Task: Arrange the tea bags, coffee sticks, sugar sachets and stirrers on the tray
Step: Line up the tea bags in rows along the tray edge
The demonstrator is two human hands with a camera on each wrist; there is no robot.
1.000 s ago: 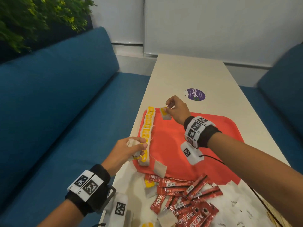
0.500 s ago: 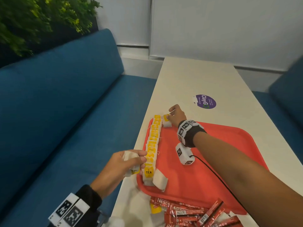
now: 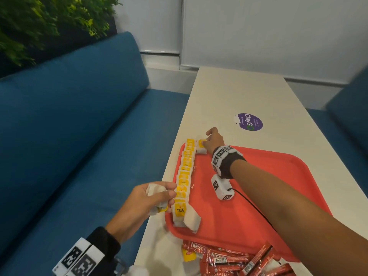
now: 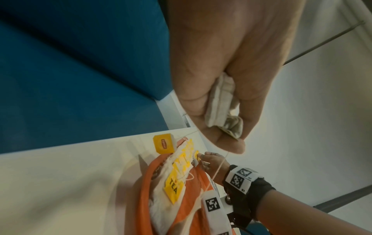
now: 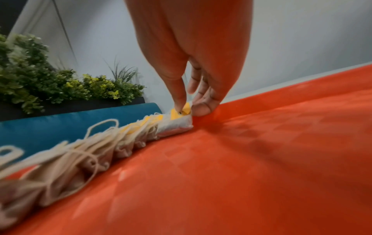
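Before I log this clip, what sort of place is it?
Probably an office pantry or cafe booth: a long white table between blue cushioned benches, a "ClayGo" clean-up sticker on the tabletop, and a red serving tray.

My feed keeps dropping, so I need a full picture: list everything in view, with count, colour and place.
Flat red plastic tray: one, on the white table.
Long white table: one, between the blue benches.
Row of white paper tea bags with yellow tags: one row, count unclear, along the tray's left edge.
Single tea bag: white and yellow, at the tray's far left corner, beside the row.
Red coffee sticks: a pile, on the table near the tray's front edge.
Round purple sticker: one, on the table beyond the tray.
Blue padded bench: left of the table.
Green plant: behind the bench.
Left hand: grips bunched tea bags.
Right hand: fingers on the single tea bag.
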